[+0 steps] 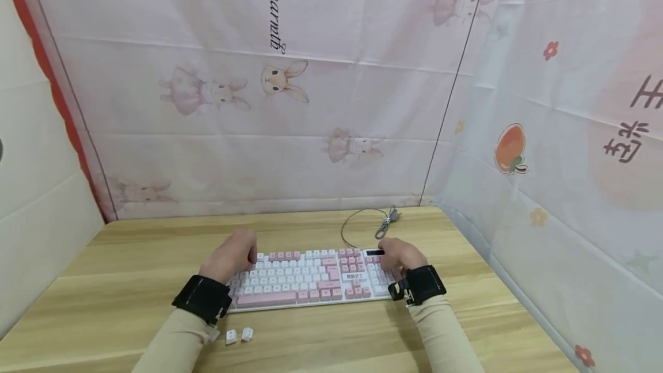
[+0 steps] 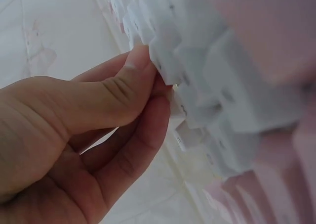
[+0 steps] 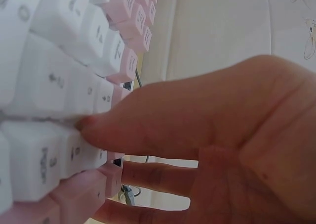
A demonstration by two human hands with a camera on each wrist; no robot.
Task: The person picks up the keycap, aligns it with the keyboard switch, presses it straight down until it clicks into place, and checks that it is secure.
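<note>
A white and pink keyboard (image 1: 290, 278) lies flat on the table, several rows of keys showing. At its left end my left hand (image 1: 234, 255) bends over the keys. The left wrist view shows that left hand (image 2: 98, 120) with thumb and fingers pinching at a white keycap (image 2: 165, 61) among the keys; the fingertips are partly hidden. Over the number pad at the right end is my right hand (image 1: 404, 257). From the right wrist, the thumb of my right hand (image 3: 212, 120) presses on white number keys (image 3: 42, 150), and its other fingers reach toward the far keys.
In front of the keyboard lie loose white keycaps (image 1: 231, 337), one partly behind the left sleeve. A grey cable (image 1: 385, 228) is bundled behind the keyboard on the wooden table (image 1: 331, 341). Printed cloth (image 1: 311, 171) hangs at the back and right.
</note>
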